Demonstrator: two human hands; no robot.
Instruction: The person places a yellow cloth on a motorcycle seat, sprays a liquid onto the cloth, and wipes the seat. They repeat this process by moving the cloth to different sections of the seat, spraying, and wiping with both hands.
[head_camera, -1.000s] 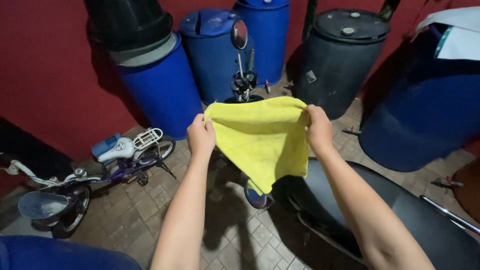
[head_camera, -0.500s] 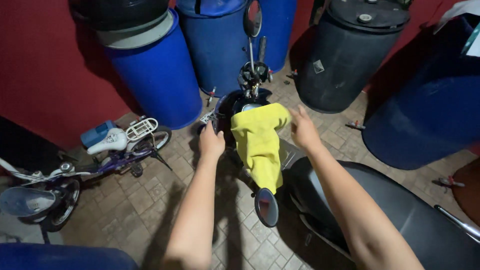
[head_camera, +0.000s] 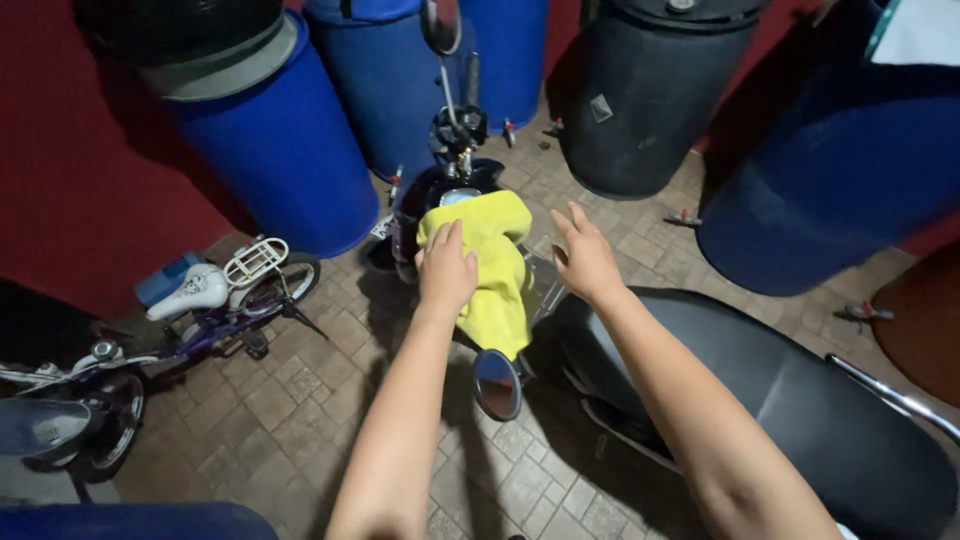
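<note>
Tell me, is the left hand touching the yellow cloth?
Touching. The head view shows the left hand lying flat on the yellow cloth, fingers spread over it, with no gap between them.

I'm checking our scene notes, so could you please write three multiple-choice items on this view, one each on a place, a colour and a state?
1. Where does the cloth lie?
A. on the scooter's front
B. on the small bicycle
C. on the floor

2. What colour is the cloth?
A. red
B. white
C. yellow

3. How is the right hand?
A. fist around the cloth
B. open, off the cloth
C. gripping a mirror

Answers: 1 A, it drapes over the handlebar area under the left hand. 2 C, it is bright yellow. 3 B, its fingers are spread beside the cloth, without touching it.
</note>
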